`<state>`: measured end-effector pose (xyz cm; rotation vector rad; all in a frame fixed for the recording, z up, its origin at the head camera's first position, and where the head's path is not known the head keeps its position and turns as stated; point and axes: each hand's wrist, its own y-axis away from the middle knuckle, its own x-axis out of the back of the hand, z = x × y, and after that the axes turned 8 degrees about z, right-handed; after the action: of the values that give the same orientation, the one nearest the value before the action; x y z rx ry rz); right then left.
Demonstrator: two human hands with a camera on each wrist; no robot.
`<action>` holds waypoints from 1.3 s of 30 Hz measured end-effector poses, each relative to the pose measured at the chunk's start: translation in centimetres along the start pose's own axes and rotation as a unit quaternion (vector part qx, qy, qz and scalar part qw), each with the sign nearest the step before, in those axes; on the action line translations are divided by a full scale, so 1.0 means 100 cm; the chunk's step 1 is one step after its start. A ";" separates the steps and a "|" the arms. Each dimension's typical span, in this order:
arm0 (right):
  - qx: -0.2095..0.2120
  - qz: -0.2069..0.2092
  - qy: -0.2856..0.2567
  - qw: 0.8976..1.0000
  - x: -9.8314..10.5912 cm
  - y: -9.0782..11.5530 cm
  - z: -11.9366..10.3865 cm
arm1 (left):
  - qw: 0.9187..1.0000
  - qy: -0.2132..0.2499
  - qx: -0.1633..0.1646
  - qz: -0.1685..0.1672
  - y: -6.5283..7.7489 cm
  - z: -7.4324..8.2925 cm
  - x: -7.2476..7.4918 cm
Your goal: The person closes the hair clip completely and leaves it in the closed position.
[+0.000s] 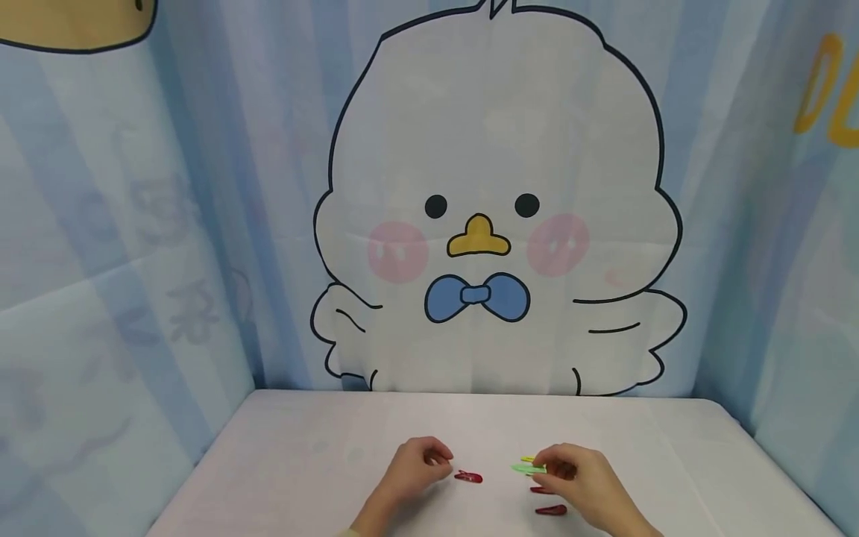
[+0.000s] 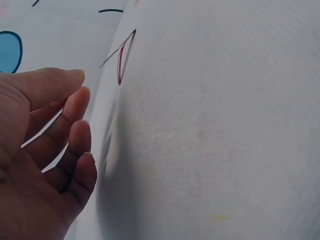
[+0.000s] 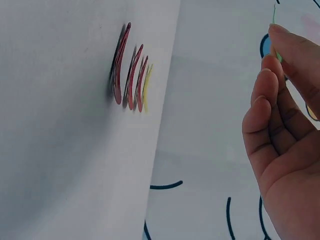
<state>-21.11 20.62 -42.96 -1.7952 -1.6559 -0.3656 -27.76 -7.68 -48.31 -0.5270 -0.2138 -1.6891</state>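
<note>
My right hand (image 1: 584,481) pinches a green snap hair clip (image 1: 526,469) between thumb and fingertips, held above the table. Below and beside it lie red hair clips (image 1: 552,511) and a yellow hair clip (image 1: 527,459), partly hidden by the hand in the head view. The right wrist view shows three red clips (image 3: 133,77) and the yellow one (image 3: 147,89) in a row. My left hand (image 1: 417,468) hovers with loosely bent fingers, nothing between them. Just right of its fingertips, a separate red hair clip (image 1: 468,476) lies on the table, its parts spread in the left wrist view.
The clips lie on a white-covered table (image 1: 322,447). Behind it hangs a blue and white striped curtain (image 1: 268,186) with a large cartoon chick, and more curtain stands at both sides.
</note>
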 end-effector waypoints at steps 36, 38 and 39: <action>-0.124 -0.186 0.028 0.974 -0.004 0.004 0.051 | 0.990 -0.137 -0.022 -0.030 -0.008 0.005 -0.013; -0.125 -0.183 0.029 0.975 -0.004 0.005 0.050 | 0.989 -0.144 -0.020 -0.031 -0.008 0.006 -0.014; -0.127 -0.182 0.029 0.975 -0.004 0.005 0.050 | 0.988 -0.148 -0.018 -0.033 -0.009 0.006 -0.015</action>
<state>-21.85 23.49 -47.05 -1.6295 -1.9691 -0.8170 -28.33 -5.96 -48.36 -0.8064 -0.4199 -1.6754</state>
